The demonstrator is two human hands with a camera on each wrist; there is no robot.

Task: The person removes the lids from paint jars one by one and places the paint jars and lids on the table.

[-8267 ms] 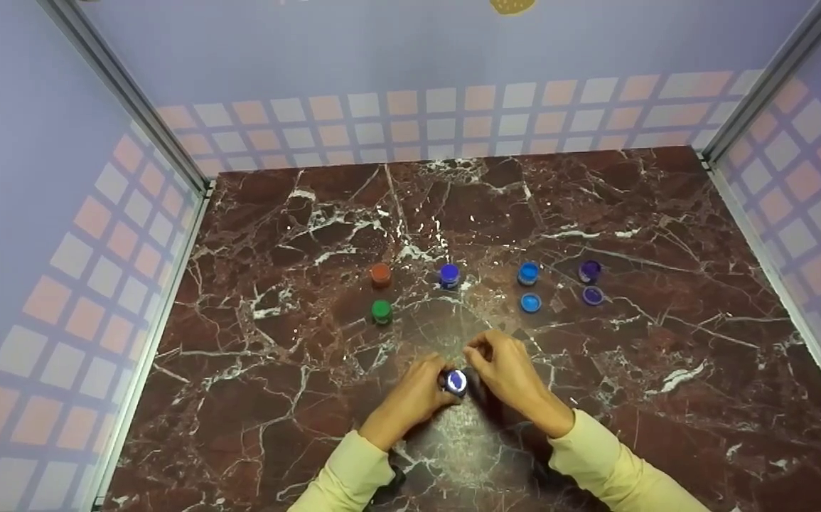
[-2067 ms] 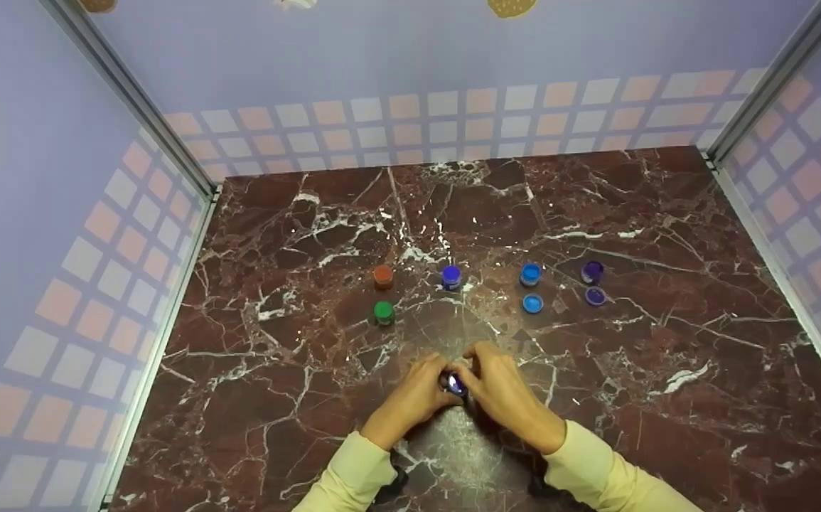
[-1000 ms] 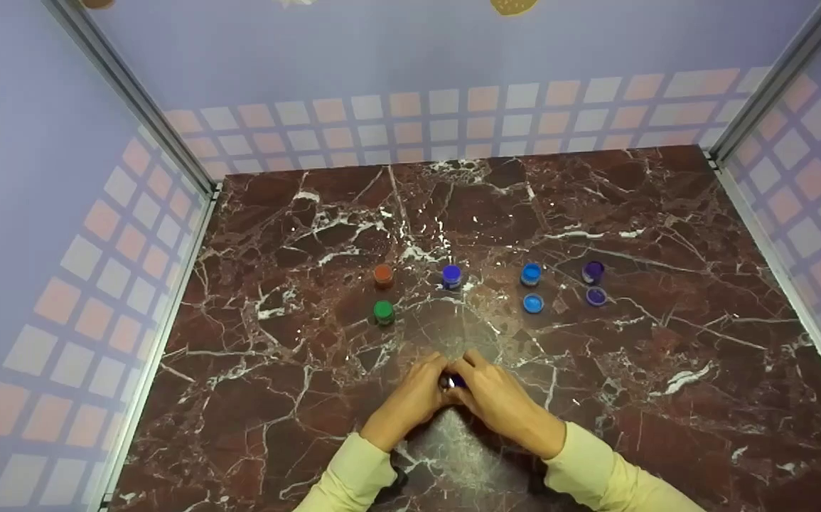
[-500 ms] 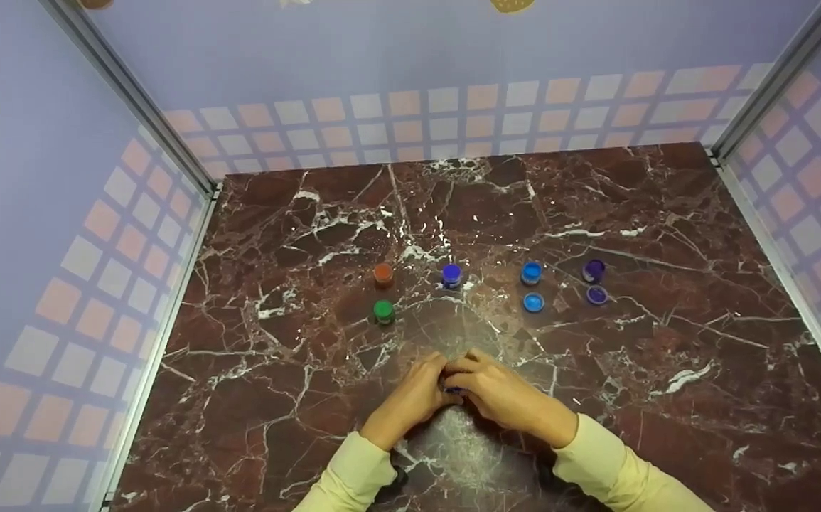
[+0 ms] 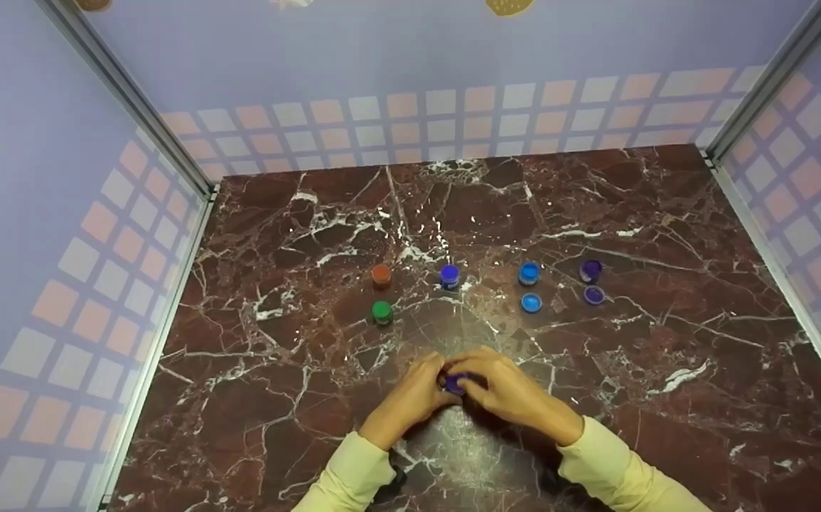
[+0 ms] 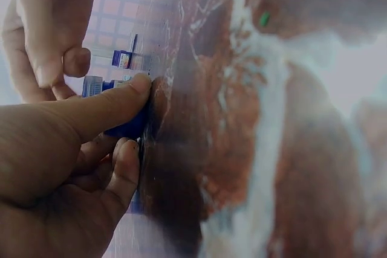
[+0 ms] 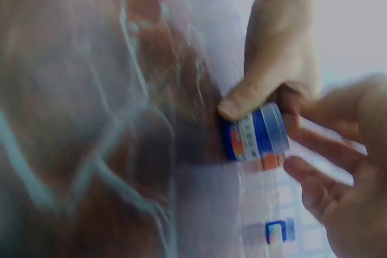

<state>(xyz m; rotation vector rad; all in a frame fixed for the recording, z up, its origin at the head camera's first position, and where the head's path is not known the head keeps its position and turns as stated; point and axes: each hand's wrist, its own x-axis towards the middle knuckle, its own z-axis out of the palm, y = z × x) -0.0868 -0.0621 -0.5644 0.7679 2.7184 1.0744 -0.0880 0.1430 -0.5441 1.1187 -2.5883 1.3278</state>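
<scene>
A small blue paint jar (image 5: 455, 382) stands on the marble table (image 5: 595, 398) near its front edge, between both hands. My left hand (image 5: 421, 384) grips its side; in the left wrist view the thumb (image 6: 118, 101) presses on the blue jar (image 6: 126, 128). My right hand (image 5: 502, 387) curls its fingers over the jar's top, and only a dark blue cap patch shows. In the right wrist view the labelled jar (image 7: 254, 134) sits between the left thumb (image 7: 260, 83) and the right fingers (image 7: 335, 167).
Further back stand an orange jar (image 5: 381, 274), a green jar (image 5: 382, 311) and a violet-blue jar (image 5: 449, 276). To the right, a light blue jar (image 5: 528, 273) with its lid (image 5: 531, 303), and a purple jar (image 5: 590, 270) with its lid (image 5: 593, 294). Lilac walls enclose the table.
Eight seconds ago the right hand was lifted off and the jar's pale open top showed. Now the right fingers cover the top, and the wrist has swung slightly right in the last second.
</scene>
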